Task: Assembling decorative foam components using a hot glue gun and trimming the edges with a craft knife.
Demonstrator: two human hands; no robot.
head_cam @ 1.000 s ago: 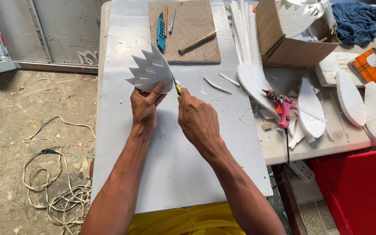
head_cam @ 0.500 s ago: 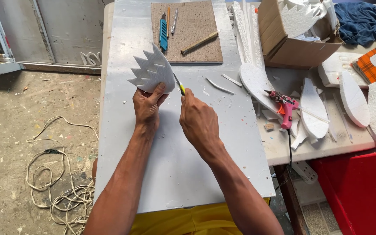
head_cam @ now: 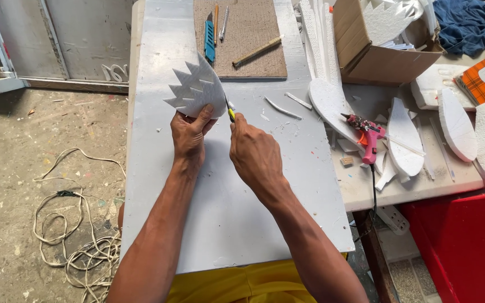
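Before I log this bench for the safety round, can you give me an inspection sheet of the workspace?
Surface: grey board, dusted with white crumbs.
Job's things: jagged white foam piece in left hand; yellow-handled cutter in right hand.
Clutter: foam offcuts, pink glue gun, cardboard box, brown mat with tools.
Hands: both gripping.
Cables: loose cord coiled on floor.
Surroundings: dirty concrete floor, red bin.
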